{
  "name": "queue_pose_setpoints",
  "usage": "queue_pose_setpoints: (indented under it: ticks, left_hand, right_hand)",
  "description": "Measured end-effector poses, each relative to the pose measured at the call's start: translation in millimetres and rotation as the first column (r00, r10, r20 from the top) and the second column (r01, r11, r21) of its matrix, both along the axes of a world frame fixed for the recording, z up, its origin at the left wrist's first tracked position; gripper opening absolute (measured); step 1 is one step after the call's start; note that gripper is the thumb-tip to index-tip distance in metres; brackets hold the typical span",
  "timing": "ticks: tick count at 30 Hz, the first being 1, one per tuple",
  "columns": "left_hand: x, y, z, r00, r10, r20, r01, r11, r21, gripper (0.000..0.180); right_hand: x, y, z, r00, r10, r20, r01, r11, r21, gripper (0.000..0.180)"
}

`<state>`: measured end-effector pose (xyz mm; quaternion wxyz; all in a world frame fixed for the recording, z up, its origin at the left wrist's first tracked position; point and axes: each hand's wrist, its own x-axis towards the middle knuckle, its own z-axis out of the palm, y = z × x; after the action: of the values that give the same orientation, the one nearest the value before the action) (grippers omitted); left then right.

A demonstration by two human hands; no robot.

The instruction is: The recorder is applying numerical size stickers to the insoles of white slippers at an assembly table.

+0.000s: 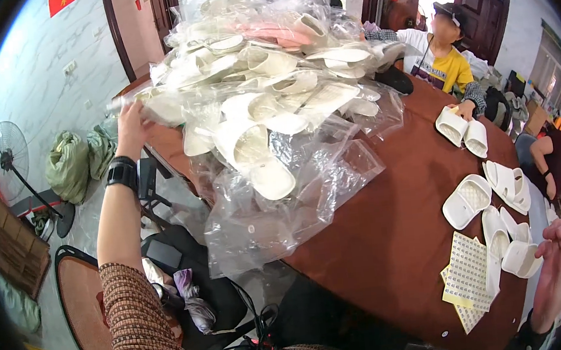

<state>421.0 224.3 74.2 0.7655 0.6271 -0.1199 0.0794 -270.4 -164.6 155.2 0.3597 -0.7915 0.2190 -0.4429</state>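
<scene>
My left hand [132,129] reaches out to the left edge of a big heap of slippers in clear plastic bags. Its fingers are closed on a clear plastic bag [121,103] at that edge. Most slippers in the heap [264,106] are white or cream; a pink pair [275,33] lies near the top. At the right rim, my right hand [558,261] is raised with curled fingers; whether something small is between them I cannot make out. Beside it, unbagged white slippers [468,202] lie on the brown tabletop [381,253], next to yellowish sticker sheets [466,272].
Across the table a person in a yellow and white top [447,60] has a hand at a white slipper pair [461,131]. A chair [82,306] holding a purple bundle [195,301] stands at lower left. Farther left are a fan [9,159] and green sacks [67,160].
</scene>
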Motion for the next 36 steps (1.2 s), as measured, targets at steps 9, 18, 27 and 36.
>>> queue_pose_setpoints:
  ticks: [9,18,27,36]
  left_hand:
    - [-70.7,-112.1,127.2,0.911,-0.328,0.251,0.250,0.922,0.295,0.028]
    - [-188.7,-213.6,130.9,0.392,-0.885,0.252,-0.122,0.222,0.967,0.021]
    - [-197.7,-250.1,167.4,0.424,-0.588,0.688,-0.397,0.562,0.726,0.023]
    - [-213.6,-284.8,184.1,0.422,-0.503,0.754,-0.231,0.744,0.626,0.023]
  right_hand:
    - [-12.2,3.9,-15.3,0.998,0.054,0.043,-0.059,0.992,0.108,0.031]
    - [-34.0,8.8,-29.8,0.992,0.075,0.100,-0.088,0.987,0.137,0.029]
    - [-25.9,13.4,-27.7,0.989,0.071,0.130,-0.086,0.990,0.109,0.028]
    - [-7.8,19.8,-24.4,0.984,0.139,0.111,-0.152,0.982,0.115,0.023]
